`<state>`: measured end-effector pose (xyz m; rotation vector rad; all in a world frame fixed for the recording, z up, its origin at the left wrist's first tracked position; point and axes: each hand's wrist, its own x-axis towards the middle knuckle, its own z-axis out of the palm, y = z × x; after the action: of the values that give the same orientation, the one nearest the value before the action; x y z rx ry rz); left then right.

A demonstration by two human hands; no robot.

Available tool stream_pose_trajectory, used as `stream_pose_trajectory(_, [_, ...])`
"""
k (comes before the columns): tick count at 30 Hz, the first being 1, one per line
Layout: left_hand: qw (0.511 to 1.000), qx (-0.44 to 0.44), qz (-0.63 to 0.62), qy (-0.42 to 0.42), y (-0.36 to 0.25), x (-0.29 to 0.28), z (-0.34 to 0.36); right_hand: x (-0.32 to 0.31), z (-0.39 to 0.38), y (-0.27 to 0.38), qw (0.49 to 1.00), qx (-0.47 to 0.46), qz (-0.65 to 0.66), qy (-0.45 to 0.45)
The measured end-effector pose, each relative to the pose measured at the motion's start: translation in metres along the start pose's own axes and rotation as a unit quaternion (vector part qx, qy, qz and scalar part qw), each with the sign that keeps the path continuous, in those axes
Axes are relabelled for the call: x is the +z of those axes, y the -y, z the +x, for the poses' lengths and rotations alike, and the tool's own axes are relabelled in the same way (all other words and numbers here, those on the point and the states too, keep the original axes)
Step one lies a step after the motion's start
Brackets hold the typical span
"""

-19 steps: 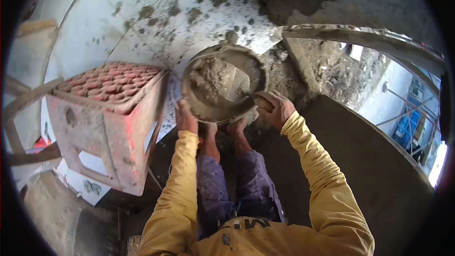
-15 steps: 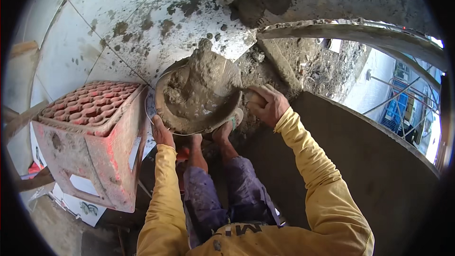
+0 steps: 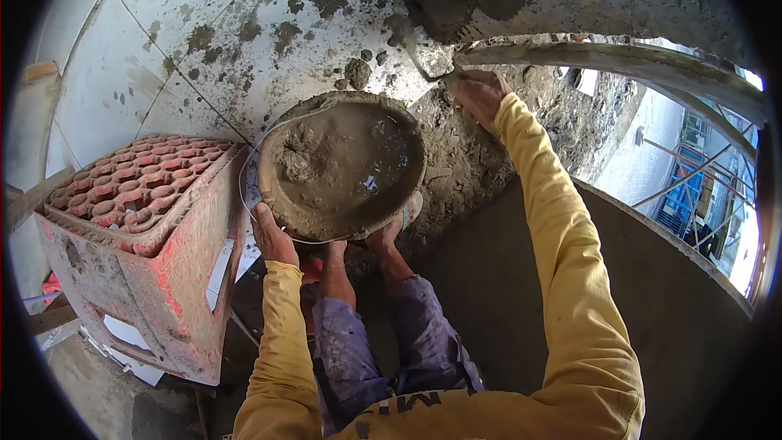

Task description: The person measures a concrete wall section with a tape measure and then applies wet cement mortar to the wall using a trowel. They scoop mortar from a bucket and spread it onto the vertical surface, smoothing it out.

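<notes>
A round bucket (image 3: 273,189) full of wet grey-brown mortar (image 3: 346,167) stands in front of my feet, its thin wire handle lying around the left side. My left hand (image 3: 273,235) grips the near left rim of the bucket. Beyond the bucket's far right side, my right hand (image 3: 481,98) is closed around the handle of a trowel (image 3: 422,63). The trowel's blade is seen nearly edge-on, close to the wet mortar patch on the far wall. Whether mortar lies on the blade is hard to make out.
A dirty red plastic stool (image 3: 138,195) with a perforated top stands left of the bucket. White tiles (image 3: 236,57) splashed with mortar lie beyond it. A wooden board (image 3: 603,57) crosses at the far right. A smooth grey panel (image 3: 521,277) rises to the right of my legs.
My right hand has lifted the trowel out of the bucket and moved it away and up toward the far wall. Its load of mortar has left the bucket. My left hand stays on the rim.
</notes>
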<state>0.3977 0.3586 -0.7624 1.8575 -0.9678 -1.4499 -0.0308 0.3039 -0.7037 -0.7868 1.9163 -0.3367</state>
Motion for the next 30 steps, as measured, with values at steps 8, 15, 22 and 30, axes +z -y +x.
stream_pose_trajectory(8, [0.999,-0.04,0.023,-0.026,-0.002,0.001,-0.004,0.04,-0.022,-0.077,0.963,-0.137,-0.075,-0.221])
stream_pose_trajectory(15, [0.999,-0.027,0.024,-0.026,-0.015,0.008,-0.006,0.072,0.043,-0.031,0.937,0.118,-0.229,-0.235])
stream_pose_trajectory(22, [0.999,-0.006,0.036,-0.023,0.0,0.004,0.0,0.045,0.032,0.012,0.925,0.079,-0.206,-0.31])
stream_pose_trajectory(30, [0.999,-0.031,-0.016,0.001,0.006,0.006,-0.007,0.026,-0.154,0.019,0.94,-0.216,-0.201,-0.171])
